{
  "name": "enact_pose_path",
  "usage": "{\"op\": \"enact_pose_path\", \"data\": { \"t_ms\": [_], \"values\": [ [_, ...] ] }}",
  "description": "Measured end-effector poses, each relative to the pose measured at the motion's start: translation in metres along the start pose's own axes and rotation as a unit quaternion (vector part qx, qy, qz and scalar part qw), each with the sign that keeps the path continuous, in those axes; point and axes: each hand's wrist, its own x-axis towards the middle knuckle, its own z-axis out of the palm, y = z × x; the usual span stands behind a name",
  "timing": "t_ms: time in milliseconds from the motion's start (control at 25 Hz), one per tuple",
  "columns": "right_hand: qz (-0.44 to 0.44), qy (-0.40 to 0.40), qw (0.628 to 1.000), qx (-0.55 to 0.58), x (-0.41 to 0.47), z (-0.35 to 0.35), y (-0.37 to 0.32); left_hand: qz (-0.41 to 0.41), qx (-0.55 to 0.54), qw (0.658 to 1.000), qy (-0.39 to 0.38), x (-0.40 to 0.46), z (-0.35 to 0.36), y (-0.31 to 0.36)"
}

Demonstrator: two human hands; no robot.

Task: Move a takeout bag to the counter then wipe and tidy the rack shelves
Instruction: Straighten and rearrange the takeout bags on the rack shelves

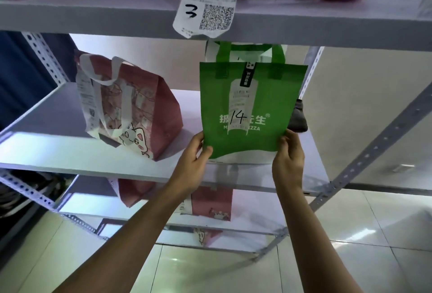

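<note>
green pizza takeout bag [252, 110] upright at the near right of the middle rack shelf [58, 152], marked "14" in black, receipt taped down its front. left hand [195, 154] pinching the bag's lower left corner, thumb in front, fingers behind. right hand [288, 157] gripping the lower right corner, fingers curled round the edge. pink cat-print bag [140, 110] just left of it, leaning. dark cloth [298, 117] behind the bag's right edge. receipt marked "3" [208, 2] hanging off the upper shelf.

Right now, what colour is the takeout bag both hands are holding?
Green takeout bag with white lettering and a handwritten 14, held by left hand and right hand; head view.
</note>
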Motion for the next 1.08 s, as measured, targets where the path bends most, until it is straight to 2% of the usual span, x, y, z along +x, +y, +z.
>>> {"op": "enact_pose_path", "data": {
  "t_ms": [280,640,920,1080],
  "values": [
    [-0.006,0.022,0.999,-0.024,-0.06,-0.017,-0.012,0.019,-0.004,0.999,-0.027,-0.058,-0.018,0.01],
    [-0.013,0.062,0.997,-0.053,-0.203,-0.026,-0.04,0.032,-0.017,0.999,-0.039,-0.181,-0.075,-0.009],
    [-0.02,0.012,0.999,-0.023,-0.322,0.017,-0.06,0.026,-0.02,0.999,0.009,-0.276,-0.165,-0.024],
    [-0.021,-0.043,0.999,0.007,-0.361,0.061,-0.069,0.014,-0.022,0.999,0.047,-0.305,-0.222,-0.032]
  ]
}}
